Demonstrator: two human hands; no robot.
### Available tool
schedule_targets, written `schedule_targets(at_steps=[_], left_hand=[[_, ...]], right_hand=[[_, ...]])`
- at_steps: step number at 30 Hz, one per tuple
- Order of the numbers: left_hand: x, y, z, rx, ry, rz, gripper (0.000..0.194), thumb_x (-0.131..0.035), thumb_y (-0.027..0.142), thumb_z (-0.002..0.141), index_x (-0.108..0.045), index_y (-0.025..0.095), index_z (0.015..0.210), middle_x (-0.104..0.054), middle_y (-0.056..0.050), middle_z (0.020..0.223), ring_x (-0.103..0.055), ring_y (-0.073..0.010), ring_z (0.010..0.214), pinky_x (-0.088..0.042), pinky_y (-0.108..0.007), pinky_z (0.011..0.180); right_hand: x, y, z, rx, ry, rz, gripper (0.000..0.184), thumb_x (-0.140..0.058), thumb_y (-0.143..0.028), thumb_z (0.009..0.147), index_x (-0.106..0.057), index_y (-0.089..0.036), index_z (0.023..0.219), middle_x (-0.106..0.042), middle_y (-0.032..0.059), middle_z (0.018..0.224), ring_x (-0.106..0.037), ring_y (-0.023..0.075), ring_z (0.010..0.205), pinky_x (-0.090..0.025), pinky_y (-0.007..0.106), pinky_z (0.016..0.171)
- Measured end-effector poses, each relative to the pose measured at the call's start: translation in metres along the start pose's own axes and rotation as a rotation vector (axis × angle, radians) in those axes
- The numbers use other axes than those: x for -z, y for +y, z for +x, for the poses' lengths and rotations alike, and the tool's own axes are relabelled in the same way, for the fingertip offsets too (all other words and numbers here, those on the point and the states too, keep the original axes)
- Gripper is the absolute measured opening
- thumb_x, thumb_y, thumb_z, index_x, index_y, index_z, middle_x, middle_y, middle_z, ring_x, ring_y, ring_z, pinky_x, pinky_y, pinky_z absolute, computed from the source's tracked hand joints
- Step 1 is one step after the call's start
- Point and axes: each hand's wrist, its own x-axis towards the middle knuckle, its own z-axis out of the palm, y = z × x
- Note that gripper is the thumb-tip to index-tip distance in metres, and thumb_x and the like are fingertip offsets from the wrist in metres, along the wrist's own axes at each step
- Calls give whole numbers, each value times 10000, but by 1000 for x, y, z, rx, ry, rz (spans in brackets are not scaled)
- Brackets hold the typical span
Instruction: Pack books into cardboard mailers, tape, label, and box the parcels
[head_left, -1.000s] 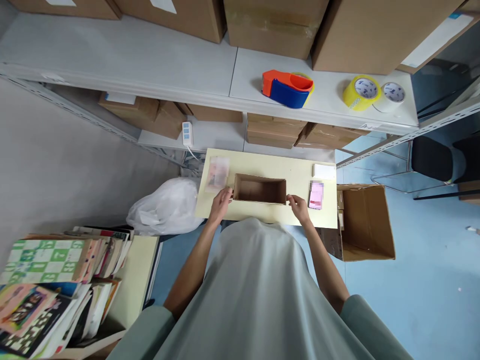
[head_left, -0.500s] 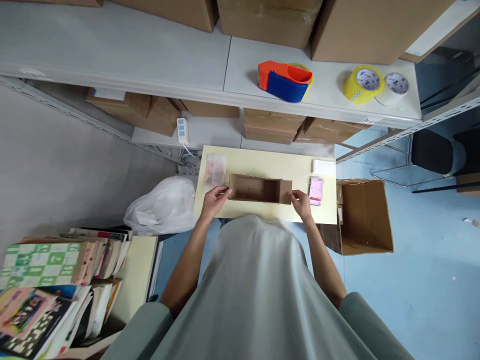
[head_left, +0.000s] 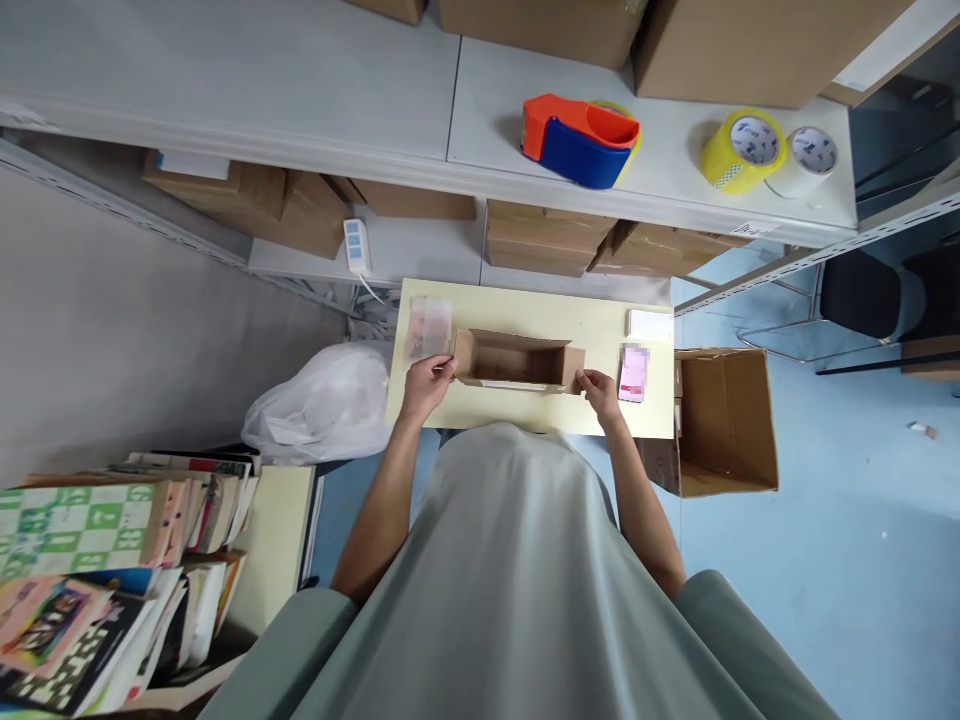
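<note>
A long, narrow brown cardboard box [head_left: 517, 345] with its top open is over the pale yellow table [head_left: 487, 300] in front of me. My left hand [head_left: 427, 385] pinches the box's left end between thumb and fingers. At the opposite end, my right hand [head_left: 598, 392] grips the right flap the same way. Just beyond my right hand lies a phone [head_left: 633, 373] with a pink screen. Behind my left hand is a clear plastic packet [head_left: 430, 325]. The inside of the box shows only bare cardboard.
A shelf [head_left: 337, 90] above the table holds an orange and blue tape dispenser [head_left: 581, 142], a yellow tape roll [head_left: 742, 150] and a white roll [head_left: 802, 162]. An open carton [head_left: 727, 425] stands at right. At left are a white plastic bag [head_left: 319, 405] and stacked books [head_left: 82, 525].
The box has tilted, so its front wall's outer edge now shows, and it has shifted slightly up in view. Both hands keep their hold on its ends. The camera view has moved a little.
</note>
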Motion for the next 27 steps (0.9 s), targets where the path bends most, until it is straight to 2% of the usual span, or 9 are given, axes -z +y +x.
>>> schedule_targets(at_steps=[3,7,12,15,18,20,23,27], left_hand=[[0,0,1,7,11,8,284,-712,402,934,-843,167,1025,-840,-80,945,-804,-253,770,-605,-308,743],[-1,1,-1,5,-4,-18,302,-709,410,939,-843,164,1053,-849,-90,996,-809,-258,795,-617,-312,747],[-5,12,-11,-50,-6,32,276,-728,403,942,-836,186,1073,-850,-103,1102,-811,-267,840,-640,-358,835],[-9,21,-20,-105,4,147,213,-787,371,908,-837,211,1039,-853,-92,1080,-814,-276,887,-626,-366,906],[-12,25,-24,-126,-39,198,234,-847,347,851,-831,216,1043,-853,-86,1078,-811,-273,876,-625,-360,906],[-10,21,-21,-129,-41,207,222,-821,298,847,-826,214,1053,-851,-84,1091,-811,-269,890,-625,-352,910],[-2,3,-10,-90,-15,146,187,-729,242,870,-815,202,1031,-841,-86,1082,-804,-270,981,-628,-347,938],[2,-29,2,132,-84,-214,329,-728,283,870,-769,149,1168,-819,-106,1157,-773,-256,1087,-669,-368,911]], right_hand=[[-1,-1,-2,3,3,-9,830,-680,-1019,735,-747,-201,857,-765,98,786,-619,197,691,-466,309,564],[-1,-1,-6,1,17,-19,816,-689,-1001,746,-743,-198,874,-777,103,806,-648,209,712,-501,323,590],[-4,-1,-11,41,66,-12,775,-697,-971,771,-710,-206,896,-786,119,877,-704,241,800,-575,361,684],[-10,0,-15,65,80,-2,705,-736,-910,801,-676,-219,929,-760,89,852,-708,236,807,-597,353,694],[-17,2,-16,52,59,7,662,-752,-879,814,-622,-239,929,-706,37,756,-675,216,742,-582,330,637],[-20,4,-16,44,59,20,656,-742,-880,821,-591,-251,926,-679,17,715,-656,206,710,-570,324,615],[-21,5,-13,49,73,21,667,-745,-893,809,-567,-261,923,-674,13,710,-649,203,704,-573,327,616],[-20,4,-9,42,48,37,689,-745,-912,792,-567,-262,939,-692,19,725,-658,203,717,-585,328,629]])
